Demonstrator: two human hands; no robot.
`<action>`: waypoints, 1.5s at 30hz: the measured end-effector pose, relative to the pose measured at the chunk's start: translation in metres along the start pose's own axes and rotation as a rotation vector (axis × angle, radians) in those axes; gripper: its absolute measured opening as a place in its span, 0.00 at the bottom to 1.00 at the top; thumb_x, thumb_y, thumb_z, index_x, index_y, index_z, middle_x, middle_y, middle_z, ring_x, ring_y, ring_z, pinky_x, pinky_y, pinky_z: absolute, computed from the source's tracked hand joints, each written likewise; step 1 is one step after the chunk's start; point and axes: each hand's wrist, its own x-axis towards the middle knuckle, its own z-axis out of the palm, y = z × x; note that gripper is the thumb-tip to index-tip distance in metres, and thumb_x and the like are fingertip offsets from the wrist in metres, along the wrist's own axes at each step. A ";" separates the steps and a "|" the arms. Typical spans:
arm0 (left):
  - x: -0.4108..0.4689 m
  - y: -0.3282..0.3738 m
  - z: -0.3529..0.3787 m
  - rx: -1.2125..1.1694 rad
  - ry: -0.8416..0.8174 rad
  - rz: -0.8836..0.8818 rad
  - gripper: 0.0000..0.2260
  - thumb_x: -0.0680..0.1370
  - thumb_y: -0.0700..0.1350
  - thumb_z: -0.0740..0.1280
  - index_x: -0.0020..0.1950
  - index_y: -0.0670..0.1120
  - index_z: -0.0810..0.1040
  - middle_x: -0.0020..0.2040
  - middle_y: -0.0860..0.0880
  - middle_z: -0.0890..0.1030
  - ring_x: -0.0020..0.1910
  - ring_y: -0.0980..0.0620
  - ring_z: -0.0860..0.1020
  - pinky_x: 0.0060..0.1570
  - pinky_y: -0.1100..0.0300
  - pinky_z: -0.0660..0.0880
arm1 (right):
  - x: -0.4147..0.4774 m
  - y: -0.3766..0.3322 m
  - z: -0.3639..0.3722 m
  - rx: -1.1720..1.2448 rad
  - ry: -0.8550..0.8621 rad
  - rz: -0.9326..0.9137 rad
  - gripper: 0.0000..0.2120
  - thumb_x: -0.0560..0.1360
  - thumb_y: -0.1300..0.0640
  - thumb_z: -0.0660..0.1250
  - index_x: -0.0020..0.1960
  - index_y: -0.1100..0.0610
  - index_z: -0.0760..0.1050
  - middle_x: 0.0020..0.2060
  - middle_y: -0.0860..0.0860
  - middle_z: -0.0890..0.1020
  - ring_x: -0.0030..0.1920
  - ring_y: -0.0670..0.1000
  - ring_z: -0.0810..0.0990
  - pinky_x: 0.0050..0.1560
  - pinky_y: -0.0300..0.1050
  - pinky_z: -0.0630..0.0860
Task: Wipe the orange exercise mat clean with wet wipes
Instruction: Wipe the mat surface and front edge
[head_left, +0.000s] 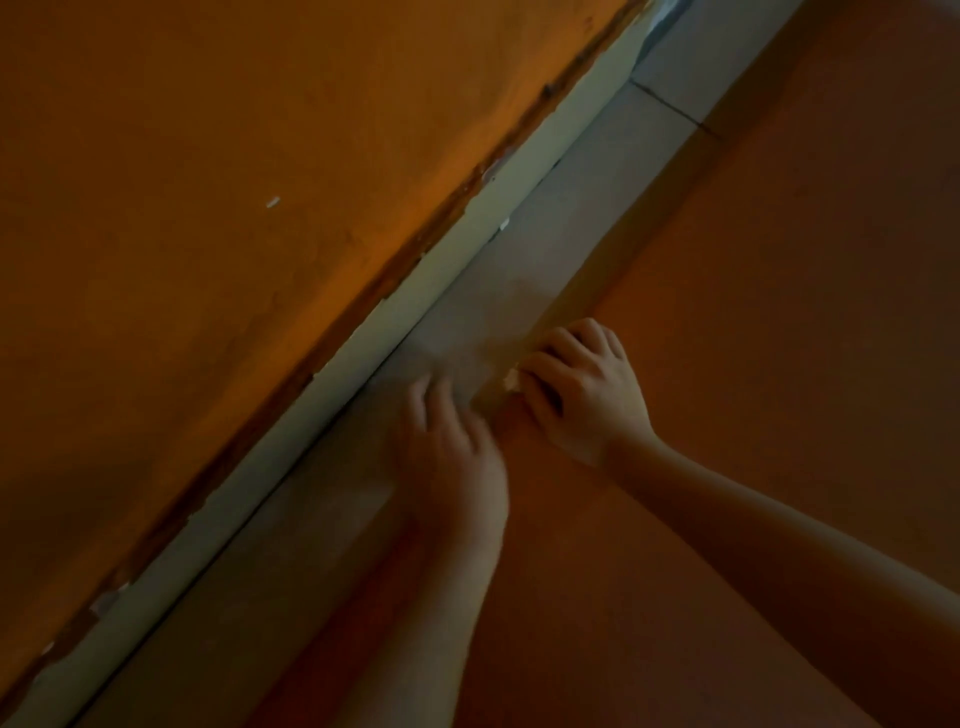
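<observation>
Our right hand (582, 387) clenches its grip on a wipe (511, 383) at the mat (779, 312) edge to scrub it. Our left hand (452, 447), fingers loose, likely braces beside the mat.

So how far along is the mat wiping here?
Done: cannot tell; the dim orange mat shows no wet streaks. In hand: the right hand holds a white wipe at the mat's edge by the tiled floor; the left hand is beside it, blurred. Left: unclear.

Our right hand (582, 395) holds a wipe (511, 382) on the mat (779, 312) edge; our blurred left hand (452, 452) rests beside it, fingers spread.
</observation>
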 end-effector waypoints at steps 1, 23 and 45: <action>0.008 0.013 0.011 0.007 0.036 0.033 0.23 0.80 0.50 0.49 0.67 0.45 0.75 0.68 0.48 0.73 0.65 0.46 0.70 0.64 0.47 0.67 | 0.000 0.000 0.000 -0.003 -0.006 0.002 0.08 0.76 0.54 0.65 0.44 0.56 0.81 0.42 0.52 0.79 0.46 0.57 0.74 0.52 0.50 0.69; 0.009 0.018 0.028 0.153 0.118 0.081 0.21 0.79 0.47 0.52 0.60 0.40 0.79 0.63 0.44 0.77 0.64 0.42 0.71 0.61 0.40 0.71 | 0.004 0.005 -0.008 0.104 -0.093 -0.021 0.14 0.78 0.52 0.58 0.42 0.54 0.81 0.42 0.49 0.80 0.46 0.54 0.75 0.57 0.47 0.66; 0.021 0.066 0.034 0.091 0.023 -0.119 0.19 0.80 0.47 0.52 0.65 0.43 0.75 0.66 0.46 0.72 0.63 0.44 0.71 0.62 0.46 0.68 | 0.071 0.146 -0.039 -0.032 -0.035 -0.023 0.13 0.78 0.51 0.60 0.45 0.57 0.80 0.45 0.54 0.78 0.49 0.59 0.73 0.53 0.54 0.69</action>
